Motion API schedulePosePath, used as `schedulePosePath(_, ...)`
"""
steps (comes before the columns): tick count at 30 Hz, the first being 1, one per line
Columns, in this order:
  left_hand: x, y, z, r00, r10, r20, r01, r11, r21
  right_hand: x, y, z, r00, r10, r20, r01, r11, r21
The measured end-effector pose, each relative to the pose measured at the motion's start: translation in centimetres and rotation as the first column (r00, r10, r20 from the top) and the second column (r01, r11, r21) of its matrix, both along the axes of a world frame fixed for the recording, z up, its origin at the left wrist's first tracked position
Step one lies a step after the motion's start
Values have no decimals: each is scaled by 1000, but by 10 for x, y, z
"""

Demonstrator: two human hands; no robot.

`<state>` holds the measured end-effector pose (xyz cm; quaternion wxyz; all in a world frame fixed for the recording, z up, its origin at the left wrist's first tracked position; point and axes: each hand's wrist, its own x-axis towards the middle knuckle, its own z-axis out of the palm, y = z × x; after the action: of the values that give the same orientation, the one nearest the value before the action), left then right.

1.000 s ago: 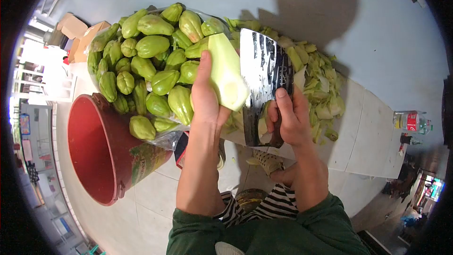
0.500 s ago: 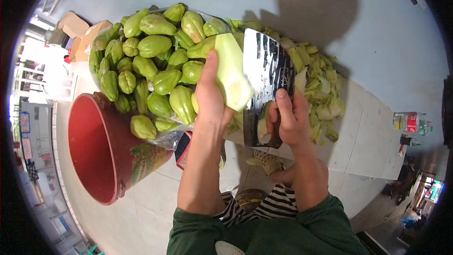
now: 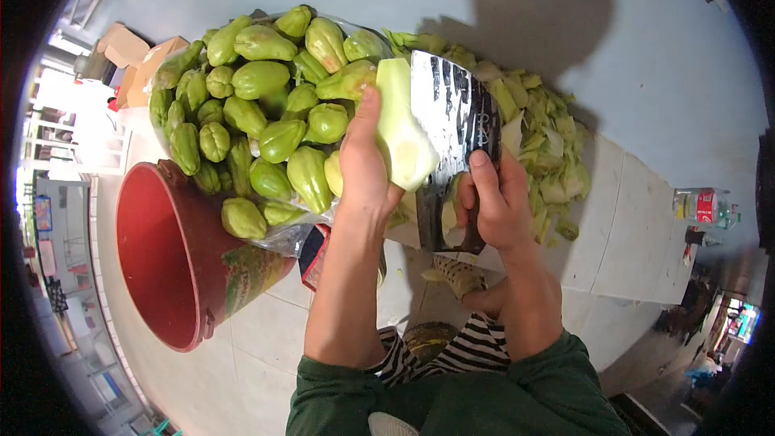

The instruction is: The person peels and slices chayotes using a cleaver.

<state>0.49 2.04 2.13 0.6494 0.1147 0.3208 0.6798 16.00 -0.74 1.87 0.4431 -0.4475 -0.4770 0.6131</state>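
Note:
My left hand (image 3: pixel 365 149) is closed around a pale, peeled chayote (image 3: pixel 397 129), its thumb along the near side. My right hand (image 3: pixel 499 198) grips the dark handle of a cleaver (image 3: pixel 454 105), thumb pressed on the metal. The broad, shiny blade stands upright against the right side of the chayote, and its edge overlaps the flesh. Behind my left hand lies a heap of unpeeled green chayotes (image 3: pixel 262 79) in a clear plastic bag. A pile of pale green peelings (image 3: pixel 557 165) spreads to the right of the cleaver.
A red bucket (image 3: pixel 190 274) lies tilted on the tiled floor at left, its mouth facing left. Cardboard boxes (image 3: pixel 145 69) stand behind it. At far right is a plastic bottle (image 3: pixel 704 208) with a red label. A blue-grey wall (image 3: pixel 646 56) rises behind the peelings.
The peeled chayote has shifted slightly to the right with my left hand. The cleaver's blade has moved a little left and turned against it. Both grips are the same.

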Motion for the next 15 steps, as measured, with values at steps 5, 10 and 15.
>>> schedulePosePath(5,-3,0,2,998,-52,-41,50,998,-38,5,5,3,999,52,-12,-52,999,0)
schedulePosePath(10,0,-1,3,993,-89,-75,83,994,-71,5,3,0,998,61,6,-61,998,-6)
schedulePosePath(15,-2,-2,1,988,-119,96,121,993,-10,5,3,2,999,37,-36,-38,999,-35)
